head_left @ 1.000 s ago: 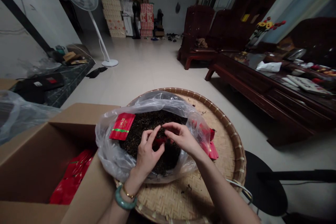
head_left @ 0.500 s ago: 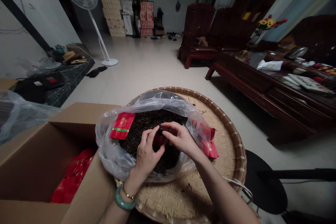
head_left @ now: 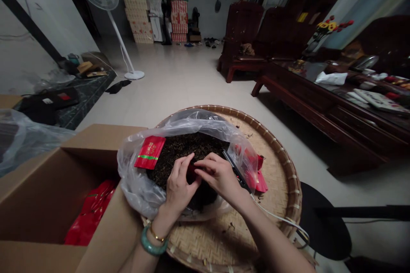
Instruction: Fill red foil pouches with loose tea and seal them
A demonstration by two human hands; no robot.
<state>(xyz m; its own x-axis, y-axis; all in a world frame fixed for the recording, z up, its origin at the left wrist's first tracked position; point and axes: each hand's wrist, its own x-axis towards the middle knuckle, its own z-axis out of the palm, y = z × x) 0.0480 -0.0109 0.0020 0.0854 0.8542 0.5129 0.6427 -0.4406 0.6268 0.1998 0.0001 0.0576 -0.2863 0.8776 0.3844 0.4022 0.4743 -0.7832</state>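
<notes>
My left hand (head_left: 180, 183) is curled round a small dark red packet (head_left: 191, 174), which mostly hides behind the fingers. The thumb and fingers of my right hand (head_left: 219, 177) pinch together at the packet's upper edge. A slim black device (head_left: 237, 169) with a white cord sticks out beyond my right hand; whether that hand grips it is hidden. Both hands are over dark loose tea leaves (head_left: 188, 143) in a clear plastic bag (head_left: 130, 192). One flat red packet (head_left: 150, 152) with a green stripe lies on the leaves at the left.
Under the bag is a round woven bamboo tray (head_left: 283, 170), with red packets (head_left: 261, 181) at its right. An open cardboard box (head_left: 105, 222) on the left contains more red packets (head_left: 91, 211). The white cord (head_left: 272, 213) crosses the tray's right rim. Farther off stand a fan (head_left: 134, 75) and a wooden table (head_left: 320, 106).
My right hand has shifted slightly, its fingertips closing at the packet's top. The black device has come into view beside it, and its cord has moved. My left hand stays almost still.
</notes>
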